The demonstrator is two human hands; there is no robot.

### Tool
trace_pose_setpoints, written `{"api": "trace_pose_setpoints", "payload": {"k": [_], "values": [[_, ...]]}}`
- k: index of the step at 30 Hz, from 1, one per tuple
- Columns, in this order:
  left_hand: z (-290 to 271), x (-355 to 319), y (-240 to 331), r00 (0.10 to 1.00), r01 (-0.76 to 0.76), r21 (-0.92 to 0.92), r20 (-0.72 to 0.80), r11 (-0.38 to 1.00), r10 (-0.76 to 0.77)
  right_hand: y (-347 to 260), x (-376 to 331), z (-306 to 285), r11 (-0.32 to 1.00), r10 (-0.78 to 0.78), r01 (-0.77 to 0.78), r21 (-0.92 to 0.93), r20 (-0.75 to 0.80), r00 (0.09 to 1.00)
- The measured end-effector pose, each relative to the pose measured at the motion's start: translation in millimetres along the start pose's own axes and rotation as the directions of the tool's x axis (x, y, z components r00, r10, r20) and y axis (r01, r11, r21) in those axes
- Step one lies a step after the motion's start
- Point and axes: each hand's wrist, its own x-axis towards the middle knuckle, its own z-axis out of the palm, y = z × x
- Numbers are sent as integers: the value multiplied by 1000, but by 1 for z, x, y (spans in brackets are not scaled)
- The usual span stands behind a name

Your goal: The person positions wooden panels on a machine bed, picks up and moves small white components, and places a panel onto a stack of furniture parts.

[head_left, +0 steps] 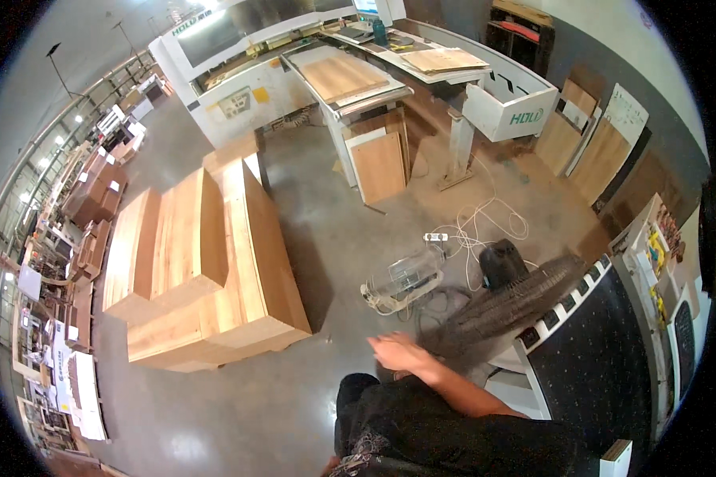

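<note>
My right hand (399,354) reaches in from the right over my dark-clothed lap (445,429). Its fingers point left, loosely stretched, and I see nothing in them. Just past it stands a dusty dark fan-like thing (501,310) with a ribbed round edge. A clear, box-shaped frame (403,281) lies on the floor beyond the hand. Only a small patch of skin shows at the lower edge; whether it is my left hand is unclear, and its fingers are hidden.
Large light-wood cabinets (215,270) are stacked at the left. A white cord (485,219) and a power strip (435,237) lie on the floor. Machine tables (346,75) bear wood panels at the back. A black-topped table (601,342) stands at the right; boards (608,147) lean on the wall.
</note>
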Motion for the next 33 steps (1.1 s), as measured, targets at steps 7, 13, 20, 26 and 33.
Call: {"api": "trace_pose_setpoints", "payload": {"k": [7, 13, 20, 26, 33], "values": [[-73, 103, 94, 1000, -7, -120, -22, 993, 4, 34, 218, 8, 745, -36, 206, 634, -271, 962], [-206, 197, 200, 981, -186, -232, 10, 955, 193, 181, 195, 149, 506, 707, -803, 316, 381, 596], [-395, 299, 447, 819, -494, -469, 31, 732, 573, 221, 81, 238, 96, 498, -811, 578, 677, 541], [-436, 409, 565, 815, -562, 239, -6, 792, 580, 207, 141, 290, 402, 267, -445, 800, 362, 893], [-410, 508, 591, 841, -534, 322, 298, 782, 452, 272, 384, 213, -605, 659, -114, 788, 575, 485]]}}
